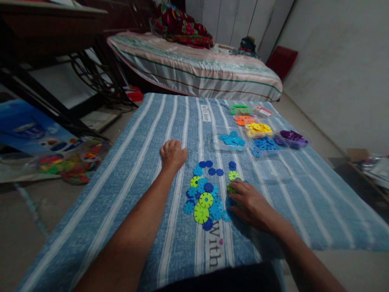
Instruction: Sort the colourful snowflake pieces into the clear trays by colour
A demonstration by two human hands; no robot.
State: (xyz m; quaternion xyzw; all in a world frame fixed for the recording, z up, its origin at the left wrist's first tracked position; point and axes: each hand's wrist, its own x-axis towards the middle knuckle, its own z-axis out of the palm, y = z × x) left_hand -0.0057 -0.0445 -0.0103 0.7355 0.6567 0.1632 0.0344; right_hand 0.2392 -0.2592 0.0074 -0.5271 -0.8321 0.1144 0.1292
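Note:
My left hand (pixel 174 155) rests on the striped cloth with its fingers curled in and its thumb to the right; nothing shows in it. My right hand (pixel 247 200) lies palm down over a few discs, fingers stretched out and partly covering them. Near its fingertips are a lime green notched disc (pixel 234 175) and a dark blue disc (pixel 232 165). Between the hands spreads a loose pile of notched plastic discs, among them a lime green disc (pixel 201 213), a light blue disc (pixel 216 209) and a dark blue disc (pixel 208 224).
Clear plastic tubs stand beyond my right hand, holding light blue discs (pixel 232 139), yellow discs (pixel 259 129), blue discs (pixel 265 144) and purple discs (pixel 291 138). A transparent tub (pixel 273 168) sits nearer. Past the cloth-covered table (pixel 146 134) is a bed (pixel 194 73); a treadle stand (pixel 94 73) is at left.

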